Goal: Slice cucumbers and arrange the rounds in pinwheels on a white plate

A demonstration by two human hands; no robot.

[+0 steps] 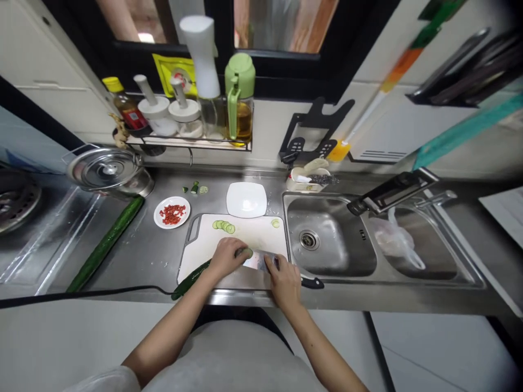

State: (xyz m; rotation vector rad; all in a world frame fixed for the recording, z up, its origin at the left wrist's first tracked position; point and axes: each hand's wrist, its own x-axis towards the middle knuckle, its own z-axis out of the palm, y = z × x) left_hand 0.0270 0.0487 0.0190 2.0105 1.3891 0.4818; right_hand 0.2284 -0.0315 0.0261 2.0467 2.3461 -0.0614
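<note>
My left hand [229, 257] is closed around a dark green cucumber [191, 280], whose cut end shows by the fingertips; the rest passes under my wrist to the board's left edge. My right hand [284, 277] grips a knife, with fingers on its broad blade [258, 259], which lies close beside the cut end. A black handle [312, 282] sticks out to the right of this hand. Both hands are over a white cutting board [196, 253]. Overlapping cucumber slices [223, 226] lie near its far left, and another slice piece [275, 223] at its far right corner.
A whole cucumber [106, 242] lies at the left, beside a lidded steel pot [139, 179]. Behind the board stand a plate of chopped red pieces [172, 213], cucumber scraps [195, 188] and a white square dish [246, 199]. A double sink [330, 234] adjoins on the right.
</note>
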